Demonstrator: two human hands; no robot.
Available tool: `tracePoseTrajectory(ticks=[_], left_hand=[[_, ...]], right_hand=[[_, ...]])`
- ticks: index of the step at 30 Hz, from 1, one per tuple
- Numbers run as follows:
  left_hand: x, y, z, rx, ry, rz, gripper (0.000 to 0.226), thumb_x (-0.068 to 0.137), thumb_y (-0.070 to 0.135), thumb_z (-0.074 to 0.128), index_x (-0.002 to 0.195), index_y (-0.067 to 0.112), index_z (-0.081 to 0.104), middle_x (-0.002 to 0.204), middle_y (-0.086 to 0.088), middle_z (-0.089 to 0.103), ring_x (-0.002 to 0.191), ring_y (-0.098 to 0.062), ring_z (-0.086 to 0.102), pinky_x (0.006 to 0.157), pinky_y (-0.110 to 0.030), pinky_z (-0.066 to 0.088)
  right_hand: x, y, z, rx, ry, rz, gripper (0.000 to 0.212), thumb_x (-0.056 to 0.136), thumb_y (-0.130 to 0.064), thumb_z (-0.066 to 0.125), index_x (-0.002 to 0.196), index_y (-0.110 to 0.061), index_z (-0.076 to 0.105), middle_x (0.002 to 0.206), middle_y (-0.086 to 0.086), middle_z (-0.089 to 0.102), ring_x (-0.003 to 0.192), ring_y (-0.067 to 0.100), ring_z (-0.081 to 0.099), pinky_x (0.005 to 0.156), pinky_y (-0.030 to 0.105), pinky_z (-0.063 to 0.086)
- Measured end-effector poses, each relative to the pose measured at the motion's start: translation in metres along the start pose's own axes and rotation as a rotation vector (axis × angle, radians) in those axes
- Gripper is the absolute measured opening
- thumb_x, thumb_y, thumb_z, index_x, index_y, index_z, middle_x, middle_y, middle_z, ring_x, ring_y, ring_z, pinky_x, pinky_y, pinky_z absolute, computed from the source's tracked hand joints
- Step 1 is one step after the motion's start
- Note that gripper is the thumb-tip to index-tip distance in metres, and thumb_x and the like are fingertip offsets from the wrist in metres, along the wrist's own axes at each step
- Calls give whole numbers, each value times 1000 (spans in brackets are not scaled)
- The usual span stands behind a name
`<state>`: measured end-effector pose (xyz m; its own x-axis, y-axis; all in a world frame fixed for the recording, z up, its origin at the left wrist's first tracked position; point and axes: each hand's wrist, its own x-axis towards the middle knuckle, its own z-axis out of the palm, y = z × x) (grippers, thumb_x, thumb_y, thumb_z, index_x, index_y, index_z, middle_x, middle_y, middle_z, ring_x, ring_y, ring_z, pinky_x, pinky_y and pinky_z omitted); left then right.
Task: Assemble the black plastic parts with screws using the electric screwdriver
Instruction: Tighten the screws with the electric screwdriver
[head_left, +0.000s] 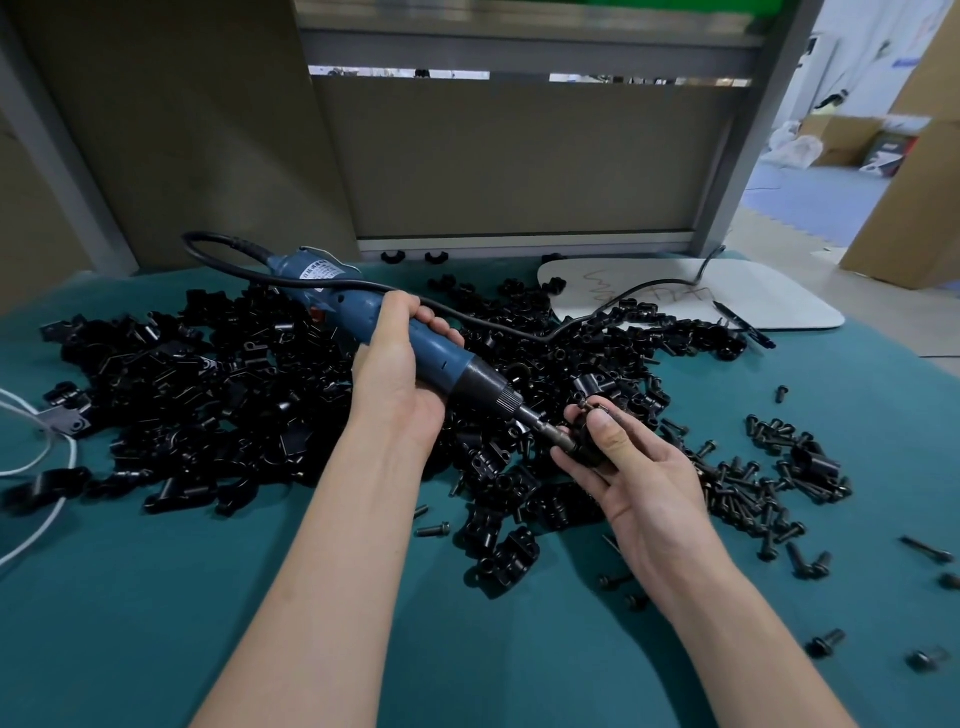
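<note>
- We see a teal cloth (156, 597) covering the whole tabletop.
- A white board (769, 306) lies flat at the far right of the table, with brownish scribbles on it (we cannot read them).
- A dark pen (740, 322) rests across the board's near right edge.
- A thin white cord (32, 535) loops in from the left edge.
- A gray partition panel (519, 166) stands behind the table.
- Beyond it, on the right, we see cardboard boxes (904, 208), a white bag (795, 145) and blue floor mats (810, 197).

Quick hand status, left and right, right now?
Left hand: closed, gripping the blue electric screwdriver.
Right hand: closed, pinching a black plastic part against the screwdriver's bit.
</note>
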<state>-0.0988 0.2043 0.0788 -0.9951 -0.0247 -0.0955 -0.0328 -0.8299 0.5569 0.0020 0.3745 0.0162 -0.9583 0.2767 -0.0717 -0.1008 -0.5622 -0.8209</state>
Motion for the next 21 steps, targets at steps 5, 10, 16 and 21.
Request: tracePoseTrajectory(ticks=[5, 10, 16, 21], left_hand=[[-1, 0, 3, 26, -16, 18, 19, 86, 4, 61, 71, 13, 52, 60, 3, 55, 49, -8, 53, 57, -26, 53], [-3, 1, 4, 44, 30, 25, 22, 85, 3, 61, 68, 12, 52, 56, 2, 56, 47, -10, 54, 55, -26, 52], [0, 1, 0, 133, 272, 12, 20, 88, 4, 64, 74, 9, 51, 51, -1, 58, 44, -13, 56, 53, -27, 54], [7, 12, -12, 66, 360, -28, 12, 92, 9, 66, 90, 7, 55, 70, -3, 60, 52, -13, 58, 53, -24, 55]], right_hand=[[0, 2, -1, -31, 13, -18, 31, 79, -18, 75, 108, -5, 77, 110, 18, 77, 105, 32, 75, 80, 36, 63], [0, 3, -2, -127, 3, -87, 36, 79, -21, 76, 112, -8, 77, 111, 14, 77, 105, 30, 75, 82, 33, 62], [-6, 3, 2, -484, 9, -254, 48, 69, -54, 81, 114, -37, 76, 117, -2, 76, 118, 21, 69, 104, 45, 53], [-12, 3, 8, -618, -33, -311, 41, 73, -60, 77, 112, -49, 72, 119, -10, 75, 122, 19, 66, 111, 50, 46]])
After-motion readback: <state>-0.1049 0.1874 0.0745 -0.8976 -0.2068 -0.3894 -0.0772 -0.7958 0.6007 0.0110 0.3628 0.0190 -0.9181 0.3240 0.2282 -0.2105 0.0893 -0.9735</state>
